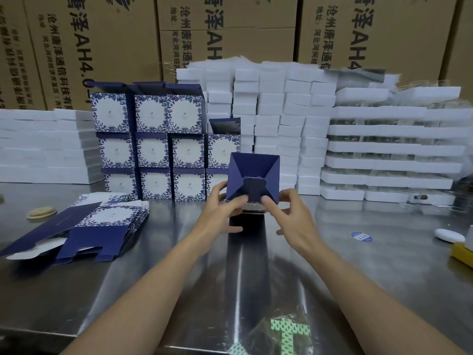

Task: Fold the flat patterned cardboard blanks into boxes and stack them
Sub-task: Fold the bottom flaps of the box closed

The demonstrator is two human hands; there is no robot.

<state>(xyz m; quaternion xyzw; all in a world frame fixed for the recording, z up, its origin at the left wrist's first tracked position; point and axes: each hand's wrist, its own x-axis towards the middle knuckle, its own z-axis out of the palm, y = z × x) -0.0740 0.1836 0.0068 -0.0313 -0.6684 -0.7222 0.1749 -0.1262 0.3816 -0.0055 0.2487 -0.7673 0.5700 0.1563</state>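
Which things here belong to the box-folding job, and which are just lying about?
Job: half-folded box, flat blanks, stacked finished boxes.
Lying about: white stacks, brown cartons, wooden disc, blue sticker.

This is looking like a packing workshop or a warehouse bench. A stainless steel table [358, 265] is serving as the work surface. Along the table's far edge, folded blue-and-white boxes [153, 149] are standing stacked three rows high, and white foam blocks [271, 124] and foam trays [389, 147] are piling up beside them. On the table's left part, flat blanks [102, 221] are lying in a loose heap. Behind the table, big brown shipping cartons [97, 34] printed with Chinese lettering are lining the whole back wall.
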